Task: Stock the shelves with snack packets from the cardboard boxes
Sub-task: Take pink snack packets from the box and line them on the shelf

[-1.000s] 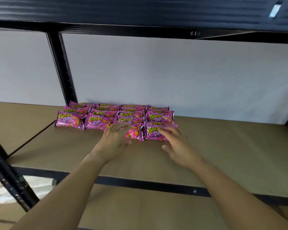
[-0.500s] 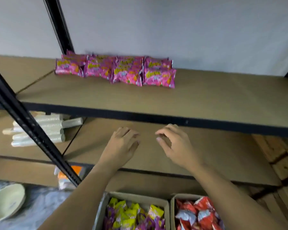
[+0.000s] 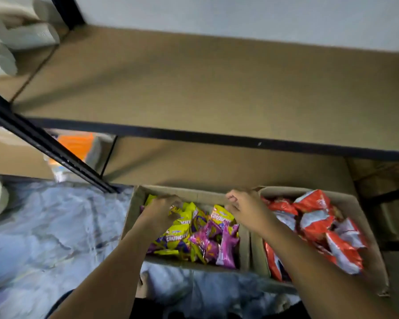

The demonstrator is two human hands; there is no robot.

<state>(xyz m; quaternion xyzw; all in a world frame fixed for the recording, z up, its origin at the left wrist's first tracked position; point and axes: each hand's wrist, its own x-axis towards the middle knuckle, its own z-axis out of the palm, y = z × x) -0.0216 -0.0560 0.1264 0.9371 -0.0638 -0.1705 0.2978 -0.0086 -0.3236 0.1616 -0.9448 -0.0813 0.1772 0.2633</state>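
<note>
2 bare brown shelves above | left cardboard box: yellow and purple snack packets | left hand curled among packets, grip unclear | right hand loosely curled above far rim, apparently holding nothing | right box: red packets

Glossy foil-like snack packets fill matt brown cardboard boxes. The shelf boards look like dull, smooth fibreboard in black painted metal frames. Crinkled, slightly shiny plastic sheeting covers the floor.

arms: bare, no sleeves | left hand: finger ring
</note>
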